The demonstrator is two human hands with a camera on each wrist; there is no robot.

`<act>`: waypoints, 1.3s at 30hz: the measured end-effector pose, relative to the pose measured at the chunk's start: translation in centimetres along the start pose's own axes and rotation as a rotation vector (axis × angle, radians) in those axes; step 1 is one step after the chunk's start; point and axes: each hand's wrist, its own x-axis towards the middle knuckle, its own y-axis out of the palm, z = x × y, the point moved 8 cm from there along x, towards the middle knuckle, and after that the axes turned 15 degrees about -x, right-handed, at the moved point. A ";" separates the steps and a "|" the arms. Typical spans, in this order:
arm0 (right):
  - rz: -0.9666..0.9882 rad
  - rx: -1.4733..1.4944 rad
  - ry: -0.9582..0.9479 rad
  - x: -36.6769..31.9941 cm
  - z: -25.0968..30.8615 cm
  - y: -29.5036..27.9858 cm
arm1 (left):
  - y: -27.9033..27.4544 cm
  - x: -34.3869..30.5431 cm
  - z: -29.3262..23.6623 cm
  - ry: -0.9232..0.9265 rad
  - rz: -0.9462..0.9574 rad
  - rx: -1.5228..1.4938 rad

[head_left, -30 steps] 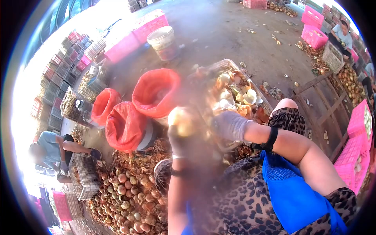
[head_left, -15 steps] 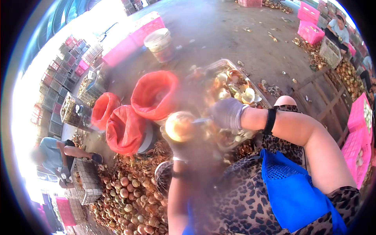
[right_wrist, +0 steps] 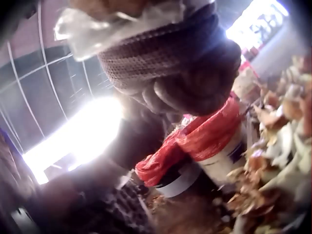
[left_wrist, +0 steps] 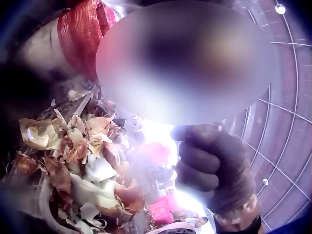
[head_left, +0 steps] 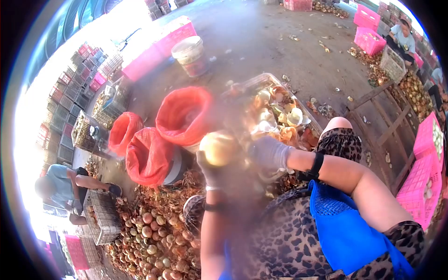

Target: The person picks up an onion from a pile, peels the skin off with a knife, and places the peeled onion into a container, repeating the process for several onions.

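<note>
In the head view my gloved left hand [head_left: 208, 173] grips a pale, partly peeled onion [head_left: 218, 148] in front of my lap. Close to its right is my gloved right hand [head_left: 268, 153], held over the near edge of a crate [head_left: 313, 122] of onion skins. The left wrist view shows this right hand's fingers [left_wrist: 200, 165] curled in. Haze hides the knife that it holds and the gap between the two hands. A large blurred oval covers the upper middle of the left wrist view. Onion scraps [left_wrist: 92, 170] lie left of the hand there.
Red mesh sacks [head_left: 184, 114] stand open ahead and left. Loose onions [head_left: 154, 233] and dry skins cover the floor by my left leg. Pink crates [head_left: 422, 172] stand right, near a wooden frame [head_left: 387, 123]. A person [head_left: 63, 186] sits at far left.
My right hand rose with a thin blade showing against the onion half a second ago, then came back down. The left hand keeps its grip, the onion slightly shifted.
</note>
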 end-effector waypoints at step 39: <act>-0.055 0.997 0.350 -3.2 -6.7 0.8 | -0.5 1.8 6.3 -0.317 -0.009 -0.241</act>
